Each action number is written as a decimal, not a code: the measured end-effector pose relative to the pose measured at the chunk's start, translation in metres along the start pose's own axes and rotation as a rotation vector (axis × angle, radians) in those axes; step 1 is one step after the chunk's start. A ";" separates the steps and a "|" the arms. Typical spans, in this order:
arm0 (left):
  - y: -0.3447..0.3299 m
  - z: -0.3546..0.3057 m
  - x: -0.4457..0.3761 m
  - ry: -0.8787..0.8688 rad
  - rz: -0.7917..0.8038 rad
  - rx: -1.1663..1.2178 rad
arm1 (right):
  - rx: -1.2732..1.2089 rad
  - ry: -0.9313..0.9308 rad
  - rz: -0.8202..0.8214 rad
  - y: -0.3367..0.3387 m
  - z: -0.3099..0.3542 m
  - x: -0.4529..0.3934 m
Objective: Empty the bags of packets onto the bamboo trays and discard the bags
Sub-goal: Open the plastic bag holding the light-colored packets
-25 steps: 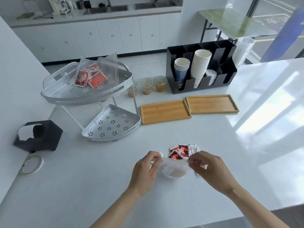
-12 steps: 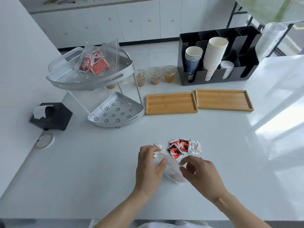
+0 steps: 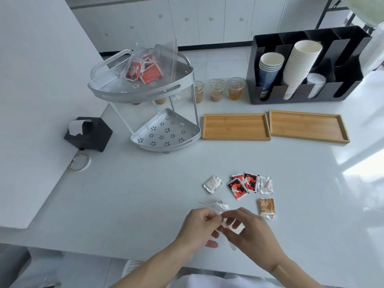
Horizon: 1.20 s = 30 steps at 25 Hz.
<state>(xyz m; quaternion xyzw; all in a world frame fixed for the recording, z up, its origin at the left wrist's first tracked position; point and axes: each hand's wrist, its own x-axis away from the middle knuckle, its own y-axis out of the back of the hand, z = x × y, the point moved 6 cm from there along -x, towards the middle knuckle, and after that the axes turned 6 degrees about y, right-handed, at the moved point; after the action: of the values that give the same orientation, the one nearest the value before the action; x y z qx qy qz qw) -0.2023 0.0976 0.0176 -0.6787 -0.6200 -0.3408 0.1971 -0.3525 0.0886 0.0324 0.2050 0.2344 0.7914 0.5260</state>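
Note:
My left hand (image 3: 199, 227) and my right hand (image 3: 247, 231) both pinch a small crumpled clear plastic bag (image 3: 220, 208) just above the white table near its front edge. Beyond my hands lie loose packets: a white one (image 3: 212, 183), red-and-black ones (image 3: 242, 185), a silvery one (image 3: 265, 185) and a brown one (image 3: 266, 207). Two bare bamboo trays, the left tray (image 3: 235, 126) and the right tray (image 3: 307, 126), lie side by side further back. Another clear bag of red packets (image 3: 145, 67) sits on the top tier of the metal rack (image 3: 141, 94).
A black cup organiser (image 3: 307, 65) with paper cups stands behind the trays. Three lidded drink cups (image 3: 216, 90) stand beside the rack. A black holder (image 3: 89, 134) and a tape roll (image 3: 80, 163) sit at the left. A white basket (image 3: 133, 267) shows below the table edge.
The bag has been scrunched smaller between my hands and drawn nearer to me. A brown packet now lies on the table to the right of the bag. The view has tilted further down.

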 end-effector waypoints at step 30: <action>0.012 -0.005 -0.003 -0.299 0.118 -0.247 | -0.383 -0.312 0.048 -0.007 -0.004 -0.008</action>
<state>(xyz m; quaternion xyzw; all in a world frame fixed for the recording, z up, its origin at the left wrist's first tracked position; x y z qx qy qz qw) -0.1919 0.0899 0.0209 -0.7757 -0.5551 -0.2978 0.0377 -0.3468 0.0828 0.0249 0.2270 -0.0088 0.7924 0.5661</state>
